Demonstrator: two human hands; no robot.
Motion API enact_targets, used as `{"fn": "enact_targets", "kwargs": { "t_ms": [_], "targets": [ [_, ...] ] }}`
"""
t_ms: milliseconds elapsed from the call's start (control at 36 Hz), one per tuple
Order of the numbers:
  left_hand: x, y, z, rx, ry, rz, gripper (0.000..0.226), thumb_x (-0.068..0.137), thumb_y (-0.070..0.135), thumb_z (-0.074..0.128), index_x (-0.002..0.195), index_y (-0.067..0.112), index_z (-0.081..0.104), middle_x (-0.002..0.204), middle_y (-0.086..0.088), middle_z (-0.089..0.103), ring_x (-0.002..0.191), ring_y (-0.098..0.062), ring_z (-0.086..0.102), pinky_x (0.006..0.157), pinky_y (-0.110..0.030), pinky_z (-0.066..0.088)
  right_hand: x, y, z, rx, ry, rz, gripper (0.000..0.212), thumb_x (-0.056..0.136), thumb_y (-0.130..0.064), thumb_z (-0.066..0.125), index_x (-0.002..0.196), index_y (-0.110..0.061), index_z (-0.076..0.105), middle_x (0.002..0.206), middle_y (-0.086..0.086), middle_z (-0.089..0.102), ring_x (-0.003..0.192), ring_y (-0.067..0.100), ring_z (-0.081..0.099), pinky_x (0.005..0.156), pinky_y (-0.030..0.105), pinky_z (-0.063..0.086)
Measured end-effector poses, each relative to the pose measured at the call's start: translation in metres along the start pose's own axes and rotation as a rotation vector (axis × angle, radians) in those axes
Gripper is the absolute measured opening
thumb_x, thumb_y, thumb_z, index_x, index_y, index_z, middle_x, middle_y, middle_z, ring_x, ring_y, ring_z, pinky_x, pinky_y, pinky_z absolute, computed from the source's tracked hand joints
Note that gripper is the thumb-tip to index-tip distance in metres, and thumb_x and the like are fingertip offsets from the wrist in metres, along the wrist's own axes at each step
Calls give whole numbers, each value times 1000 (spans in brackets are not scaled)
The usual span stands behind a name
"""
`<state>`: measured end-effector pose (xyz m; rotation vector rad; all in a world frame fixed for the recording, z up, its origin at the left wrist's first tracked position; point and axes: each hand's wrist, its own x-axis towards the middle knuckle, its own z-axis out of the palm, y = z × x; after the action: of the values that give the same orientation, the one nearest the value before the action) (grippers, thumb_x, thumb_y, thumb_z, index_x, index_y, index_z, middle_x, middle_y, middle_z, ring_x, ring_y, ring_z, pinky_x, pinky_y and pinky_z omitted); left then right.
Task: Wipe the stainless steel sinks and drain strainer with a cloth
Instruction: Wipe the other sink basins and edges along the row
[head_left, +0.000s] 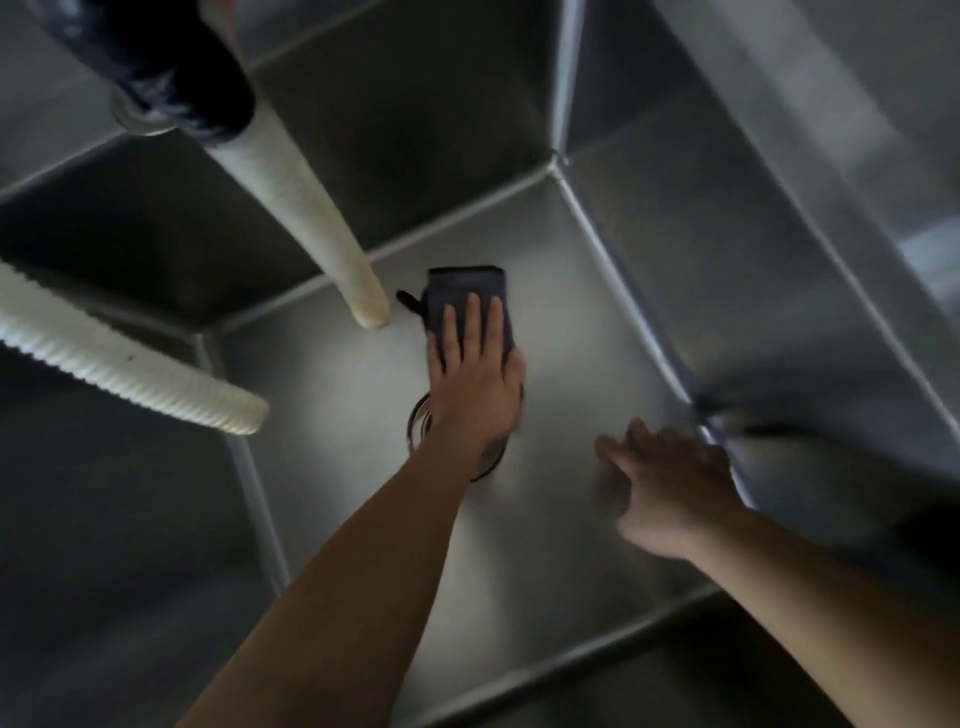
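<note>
Bare forearms, no sleeves — wrist tattoo (491, 452)

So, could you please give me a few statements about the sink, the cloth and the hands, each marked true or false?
1. The left hand presses a dark cloth flat on the sink floor. True.
2. The right hand holds a second cloth. False: it holds nothing, fingers spread.
3. The drain strainer is partly hidden under the left wrist. True.
4. The cloth lies on the drain strainer. False: it lies beyond it, toward the back wall.
5. Two white ribbed hoses reach into the view. True.
</note>
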<state>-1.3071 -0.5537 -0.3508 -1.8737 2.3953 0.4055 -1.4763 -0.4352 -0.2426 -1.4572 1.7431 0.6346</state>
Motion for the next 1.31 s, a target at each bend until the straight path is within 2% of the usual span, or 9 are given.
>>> {"fn": "enact_targets", "kwargs": {
  "t_ms": [167, 278, 361, 500, 611, 750, 972, 1111, 1306],
  "targets": [
    [-43, 43, 13, 92, -62, 449, 71, 98, 48, 34, 159, 22, 7, 166, -6, 12, 153, -33, 7, 121, -54, 14, -45, -14, -59, 69, 338, -237, 33, 91, -40, 48, 123, -33, 51, 127, -11, 53, 129, 18, 43, 105, 42, 37],
    [-34, 40, 4, 121, -121, 460, 64, 102, 48, 23, 159, 26, 4, 167, -2, 2, 153, -28, -4, 121, -52, 11, -81, -1, -93, 79, 760, -388, 44, 90, -33, 53, 132, -21, 59, 141, 0, 55, 140, 25, 40, 113, 49, 34],
    [-1, 49, -5, 52, -102, 276, 65, 103, 49, 23, 158, 29, -3, 167, 1, -1, 154, -25, -4, 121, -49, 7, -93, 26, -114, -6, 937, -399, 47, 88, -30, 57, 133, -18, 58, 149, 6, 48, 145, 30, 33, 112, 60, 30],
    [86, 71, -19, -157, -104, -89, 67, 101, 54, 20, 156, 33, -12, 166, 4, -12, 152, -23, -13, 122, -48, -5, -93, 72, -136, -178, 801, -138, 77, 81, -41, 53, 154, -26, 32, 163, 6, 25, 152, 30, 17, 111, 66, 22],
    [122, 77, -19, -173, -108, -125, 68, 100, 57, 17, 155, 34, -15, 166, 4, -14, 152, -24, -16, 119, -47, -11, -86, 77, -131, -256, 803, -91, 81, 85, -40, 46, 159, -24, 17, 166, 6, 16, 154, 30, 8, 113, 67, 18],
    [118, 74, -20, -116, -146, -51, 76, 95, 63, 20, 154, 33, -19, 165, 3, -18, 151, -25, -18, 119, -48, -11, -85, 76, -128, -217, 879, -95, 82, 82, -31, 56, 157, -23, 24, 164, 6, 23, 153, 29, 12, 114, 67, 17],
    [102, 73, -58, 43, -286, 106, 93, 89, 40, 59, 158, 26, -2, 167, -3, -2, 153, -29, -2, 124, -46, 0, -84, 75, -129, -180, 910, -125, 85, 76, -31, 63, 155, -21, 32, 163, 7, 27, 152, 30, 16, 113, 69, 18],
    [107, 96, -76, -100, -165, -128, 78, 84, 44, 66, 149, 20, 30, 151, -10, 36, 139, -33, 31, 111, -46, 34, -84, 75, -131, -150, 883, -129, 84, 75, -30, 59, 155, -22, 32, 163, 5, 27, 152, 30, 16, 113, 69, 18],
    [123, 114, -74, -64, -201, -316, 67, 93, 40, 61, 146, 15, 28, 146, -16, 38, 132, -39, 39, 97, -49, 44, -85, 74, -132, -131, 814, -125, 89, 74, -32, 64, 156, -23, 29, 164, 3, 23, 153, 29, 13, 112, 69, 20]
  ]
}}
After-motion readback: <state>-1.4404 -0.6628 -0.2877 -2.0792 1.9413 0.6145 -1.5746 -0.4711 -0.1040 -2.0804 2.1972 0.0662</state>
